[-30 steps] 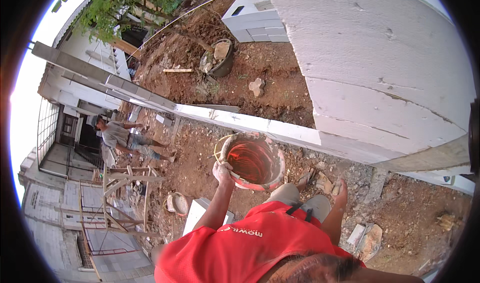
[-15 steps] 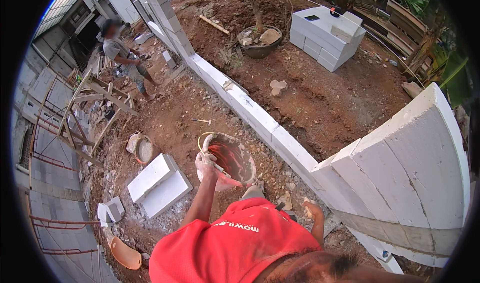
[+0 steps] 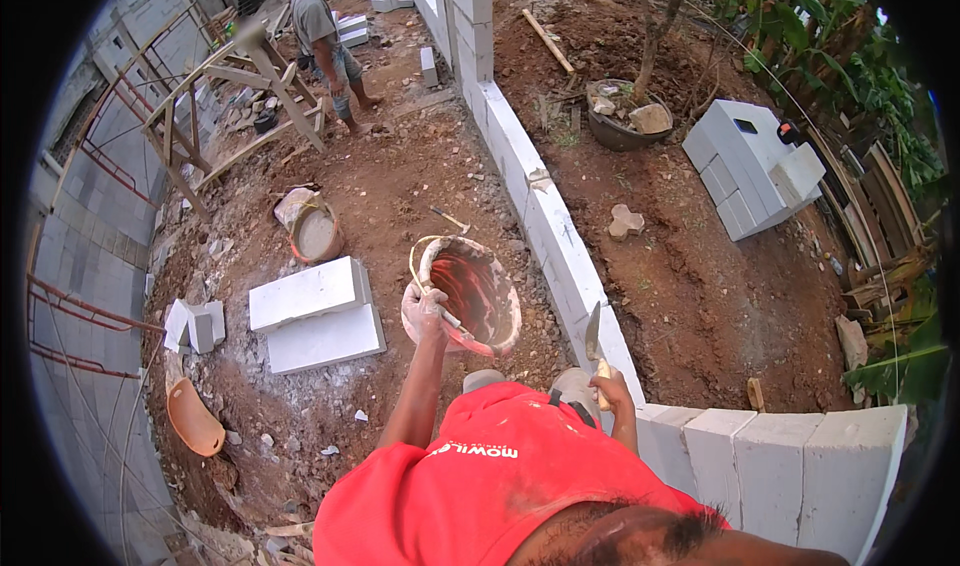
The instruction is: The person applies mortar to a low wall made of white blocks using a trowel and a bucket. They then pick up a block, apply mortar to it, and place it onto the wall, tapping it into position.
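Observation:
My left hand (image 3: pixel 427 313) is closed at the near left rim of a mortar-stained bucket (image 3: pixel 513 311), where its pale handle meets the rim. The bucket is tilted, its mouth showing a reddish, smeared inside. In my right hand (image 3: pixel 615 394) is a trowel (image 3: pixel 593 334), gripped by its light wooden handle with the blade pointing away from me. The trowel blade overlaps the low white block wall (image 3: pixel 562 246) in view; whether it touches the wall I cannot tell. My fingers partly hide the trowel's handle.
White blocks (image 3: pixel 325 338) lie left of the bucket, near a second bucket (image 3: pixel 317 234) of grey material. A hammer (image 3: pixel 452 220) rests on the soil. Farther off stand a wooden trestle (image 3: pixel 245 96) and another person (image 3: pixel 325 41). Beyond the wall are a planter (image 3: pixel 628 131) and stacked blocks (image 3: pixel 745 171).
My view has turned to the right. My right hand has risen from low beside the wall, bringing the trowel blade into sight. My left hand stays on the bucket.

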`<state>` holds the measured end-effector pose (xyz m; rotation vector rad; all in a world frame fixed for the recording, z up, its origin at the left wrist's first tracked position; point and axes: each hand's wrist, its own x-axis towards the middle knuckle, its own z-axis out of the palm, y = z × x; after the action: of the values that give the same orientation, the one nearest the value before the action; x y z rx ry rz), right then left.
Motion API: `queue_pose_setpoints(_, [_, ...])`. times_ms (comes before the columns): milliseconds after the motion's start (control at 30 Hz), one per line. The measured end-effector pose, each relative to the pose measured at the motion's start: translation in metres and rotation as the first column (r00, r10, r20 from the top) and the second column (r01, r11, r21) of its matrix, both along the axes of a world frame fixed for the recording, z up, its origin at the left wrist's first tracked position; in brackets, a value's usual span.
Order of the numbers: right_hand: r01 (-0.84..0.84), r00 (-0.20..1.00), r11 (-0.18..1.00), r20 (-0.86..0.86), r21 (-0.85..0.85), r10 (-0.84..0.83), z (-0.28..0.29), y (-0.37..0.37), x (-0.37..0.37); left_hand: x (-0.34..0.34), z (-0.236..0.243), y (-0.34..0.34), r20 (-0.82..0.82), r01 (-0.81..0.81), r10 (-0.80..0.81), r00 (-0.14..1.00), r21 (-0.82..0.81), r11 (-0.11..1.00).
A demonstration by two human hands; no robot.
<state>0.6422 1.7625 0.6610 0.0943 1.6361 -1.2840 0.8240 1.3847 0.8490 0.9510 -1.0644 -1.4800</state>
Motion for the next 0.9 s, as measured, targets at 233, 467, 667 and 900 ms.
queue_pose_setpoints(233, [-0.151, 0.988, 0.988, 0.014, 0.012, 0.151, -0.003, -0.067, -0.066, 0.038, -0.004, -0.009, 0.090, -0.327, 0.325, 0.941, 0.001, 0.945])
queue_pose_setpoints(467, [-0.345, 0.938, 0.939, -0.040, -0.002, 0.345, -0.029, -0.155, -0.166, 0.064, -0.030, -0.012, 0.238, -0.682, 0.651, 0.721, 0.074, 0.728])
queue_pose_setpoints(667, [-0.522, 0.852, 0.853, -0.057, -0.001, 0.521, -0.006, -0.267, -0.228, 0.069, -0.029, -0.006, 0.305, -0.843, 0.796, 0.523, 0.043, 0.537])
queue_pose_setpoints(900, [-0.636, 0.768, 0.771, -0.058, 0.036, 0.637, -0.013, -0.387, -0.295, 0.032, -0.046, -0.070, 0.312, -0.883, 0.837, 0.449, 0.015, 0.469])
